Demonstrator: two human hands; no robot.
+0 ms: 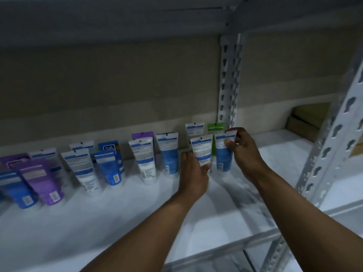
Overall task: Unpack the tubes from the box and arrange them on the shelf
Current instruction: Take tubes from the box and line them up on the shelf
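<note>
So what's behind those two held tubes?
Behind the white tube in the left hand stands a second white tube; behind the blue tube in the right hand, a green tube. Their lower halves are covered.

White shelf (pixel 117 222): tubes (pixel 144 160) standing cap-down, two loose rows near back; blue, white, purple. Green tube (pixel 215 128) rear right. White tube (pixel 202 150), blue tube (pixel 224 154) at front row's right end.

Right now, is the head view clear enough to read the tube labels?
Head view: dim light; purple tube far left smeared by blur; white tube in the left hand and blue tube in the right hand sharper, print illegible; wide lens slants the right upright; arm shadows on the shelf.
</note>
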